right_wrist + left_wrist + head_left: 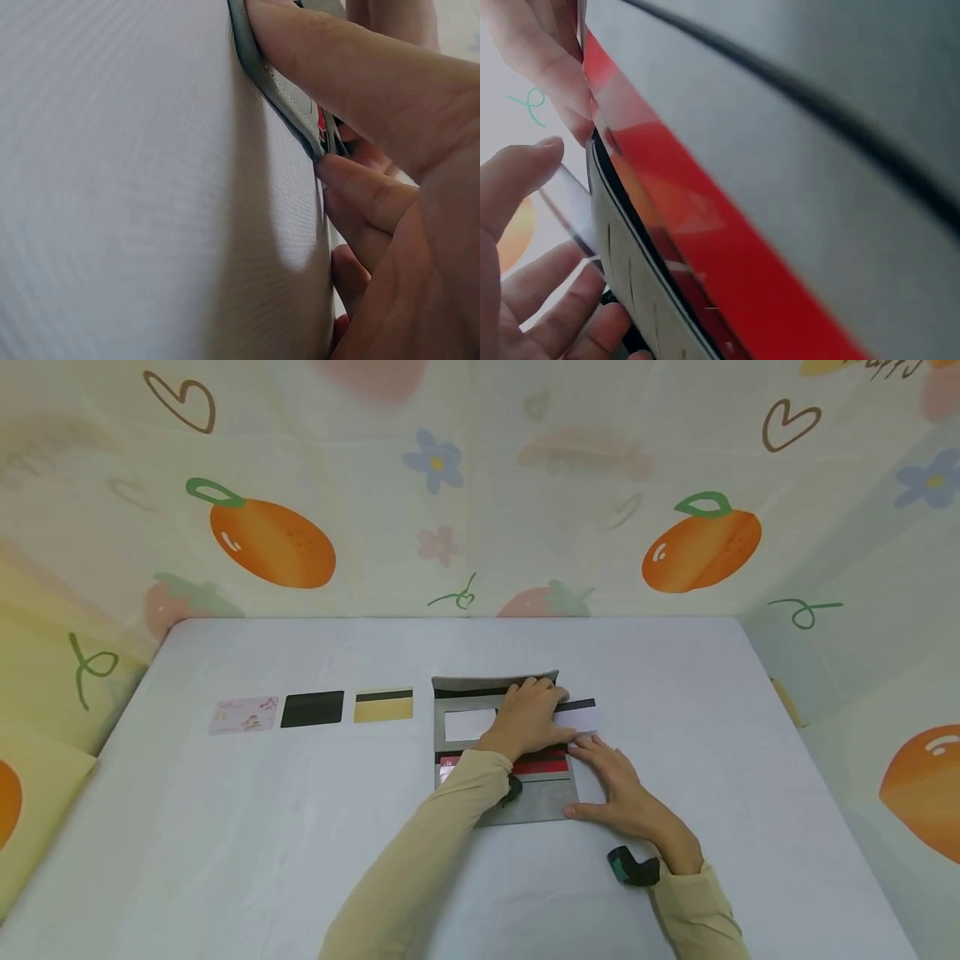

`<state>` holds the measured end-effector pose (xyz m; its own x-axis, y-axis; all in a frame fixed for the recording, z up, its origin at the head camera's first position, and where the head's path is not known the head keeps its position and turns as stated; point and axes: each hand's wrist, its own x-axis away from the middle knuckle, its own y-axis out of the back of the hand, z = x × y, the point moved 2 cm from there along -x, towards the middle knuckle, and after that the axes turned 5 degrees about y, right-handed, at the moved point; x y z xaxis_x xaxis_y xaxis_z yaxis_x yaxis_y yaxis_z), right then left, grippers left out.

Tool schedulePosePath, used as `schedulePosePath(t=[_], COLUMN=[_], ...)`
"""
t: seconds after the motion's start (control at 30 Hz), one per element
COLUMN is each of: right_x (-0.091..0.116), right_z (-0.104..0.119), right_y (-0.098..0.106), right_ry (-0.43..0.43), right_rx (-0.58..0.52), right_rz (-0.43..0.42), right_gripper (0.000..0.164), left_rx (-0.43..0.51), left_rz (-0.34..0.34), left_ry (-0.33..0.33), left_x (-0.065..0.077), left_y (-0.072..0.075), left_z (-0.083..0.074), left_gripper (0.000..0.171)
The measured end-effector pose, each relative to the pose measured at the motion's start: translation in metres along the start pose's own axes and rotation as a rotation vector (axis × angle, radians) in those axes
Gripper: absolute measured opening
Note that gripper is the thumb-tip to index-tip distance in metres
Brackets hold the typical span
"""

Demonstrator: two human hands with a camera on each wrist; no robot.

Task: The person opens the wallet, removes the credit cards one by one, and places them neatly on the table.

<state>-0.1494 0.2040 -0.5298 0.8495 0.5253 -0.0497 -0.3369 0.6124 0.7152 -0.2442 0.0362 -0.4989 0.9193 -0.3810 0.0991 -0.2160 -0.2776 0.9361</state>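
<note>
A grey wallet (pixel 551 802) lies unfolded on the white table, its upper flap (pixel 495 681) raised. My left hand (pixel 528 714) reaches across it and holds a pale card (pixel 583 717) with a dark stripe between thumb and fingers. That card sticks out past the wallet's right side; its left part is hidden under the hand. My right hand (pixel 618 785) touches the wallet's right edge, thumb at the lower corner and fingers farther up. A white card (pixel 467 725) shows in an upper pocket, and a red card (pixel 542 763) sits in the slot below.
Left of the wallet, a gold card (pixel 384 707) with a dark stripe, a black card (pixel 312 709) and a pale pink patterned card (pixel 243 715) lie in a row. A fruit-printed cloth (pixel 480 527) hangs behind the table's far edge (pixel 375 620).
</note>
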Motion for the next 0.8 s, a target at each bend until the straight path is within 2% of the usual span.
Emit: schedulePosePath(t=[0.2, 0.43, 0.8], right_x=[-0.002, -0.002, -0.002], right_z=[0.002, 0.002, 0.003], right_y=[-0.001, -0.002, 0.000], right_ry=[-0.012, -0.006, 0.012], right_rx=[-0.010, -0.017, 0.003], right_rz=[0.008, 0.010, 0.005], right_gripper=[0.084, 0.083, 0.086], left_rx=[0.076, 0.149, 0.074], left_rz=[-0.046, -0.064, -0.093], left_ry=[-0.018, -0.035, -0.059], left_x=[0.000, 0.006, 0.019], left_y=[0.002, 0.010, 0.025], left_z=[-0.006, -0.006, 0.005], left_gripper=[0.060, 0.060, 0.062])
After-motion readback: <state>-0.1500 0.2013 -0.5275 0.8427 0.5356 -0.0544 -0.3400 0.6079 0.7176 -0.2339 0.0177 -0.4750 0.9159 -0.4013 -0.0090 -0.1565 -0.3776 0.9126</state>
